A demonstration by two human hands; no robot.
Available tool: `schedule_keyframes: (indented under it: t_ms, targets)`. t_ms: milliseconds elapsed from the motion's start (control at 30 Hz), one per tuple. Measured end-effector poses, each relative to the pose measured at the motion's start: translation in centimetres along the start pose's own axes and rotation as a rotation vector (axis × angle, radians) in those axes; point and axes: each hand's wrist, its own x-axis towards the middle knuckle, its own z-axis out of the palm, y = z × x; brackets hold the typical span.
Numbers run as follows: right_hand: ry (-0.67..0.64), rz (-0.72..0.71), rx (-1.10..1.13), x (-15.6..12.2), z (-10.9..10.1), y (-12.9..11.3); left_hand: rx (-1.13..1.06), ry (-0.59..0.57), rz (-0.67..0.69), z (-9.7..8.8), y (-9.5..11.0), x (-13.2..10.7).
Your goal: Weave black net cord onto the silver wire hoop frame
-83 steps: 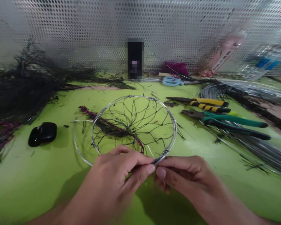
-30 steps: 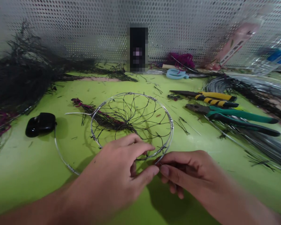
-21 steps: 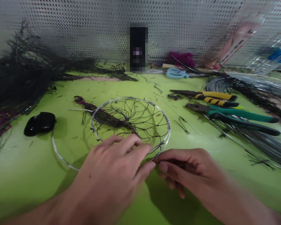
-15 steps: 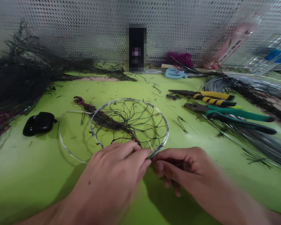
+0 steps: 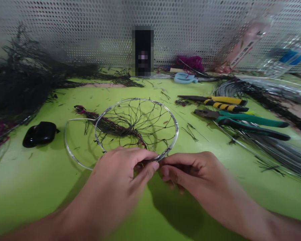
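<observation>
My left hand (image 5: 122,187) pinches the near rim of a wire hoop (image 5: 177,129) between thumb and fingers. Dark netting (image 5: 150,115) is strung across the hoop, with its gathered bundle (image 5: 112,129), threaded with dark red, lying toward the far left. From the hoop's left side a loose wire tail (image 5: 69,152) curves round toward my left wrist. My right hand (image 5: 195,170) is closed in a pinch right beside the same rim, just right of my left thumb. Whatever lies between its fingertips is too small and hidden to name.
On the right lie yellow-black long-nose pliers (image 5: 215,100), green-handled pliers (image 5: 240,122) and bundled wire (image 5: 278,147). Light-blue-handled scissors (image 5: 184,78) and purple thread (image 5: 190,63) are at the back. A black case (image 5: 40,134) and a dark net heap (image 5: 20,83) occupy the left.
The hoop's far rim has risen slightly and the hoop tilts more toward me. My left thumb now shows on the rim. A thin pale strand that stuck up inside the near rim is no longer plain.
</observation>
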Motion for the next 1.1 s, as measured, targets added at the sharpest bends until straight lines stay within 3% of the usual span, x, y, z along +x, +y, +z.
schedule_keyframes:
  t_ms: [133,400,733,967,1100]
  targets:
    - [-0.052,-0.010,0.080,0.2,-0.1,-0.1,-0.123,-0.040,-0.051,-0.1,0.2,0.3]
    - [0.019,0.001,0.078,0.1,0.4,0.1,-0.167,-0.011,-0.058,0.2,0.2,0.1]
    - [0.004,0.068,0.020,-0.2,0.5,0.0,-0.084,0.003,0.075,0.6,-0.4,0.1]
    - [-0.100,0.129,-0.068,-1.1,-1.1,-0.8,-0.144,-0.043,-0.005,0.5,-0.4,0.0]
    - [-0.120,0.079,-0.104,-1.4,-1.2,-0.6,-0.110,-0.045,-0.040,0.1,-0.1,-0.2]
